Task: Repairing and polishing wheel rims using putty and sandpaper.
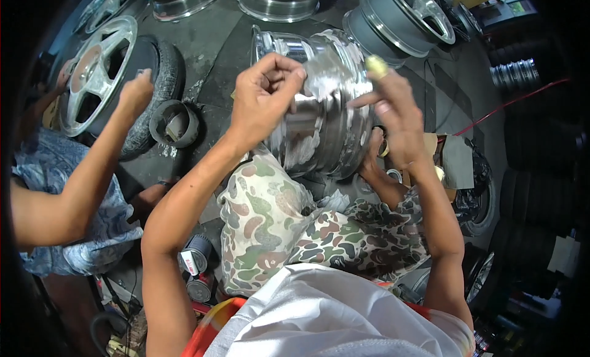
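Reaching up from the left edge, a co-worker's arm is bending toward a spoked wheel, its fist closing on something too small to make out. Near the centre, the left hand is curling its fingers, thumb and forefinger pinching a thin clear sheet that is blurring. Behind the sheet, a shiny rim is standing at upper centre, the hands partly hiding it. Farther right, the right hand is slanting up-left, one finger pointing rimward; blur is smearing the yellow piece at its fingertips, so I cannot tell its grip.
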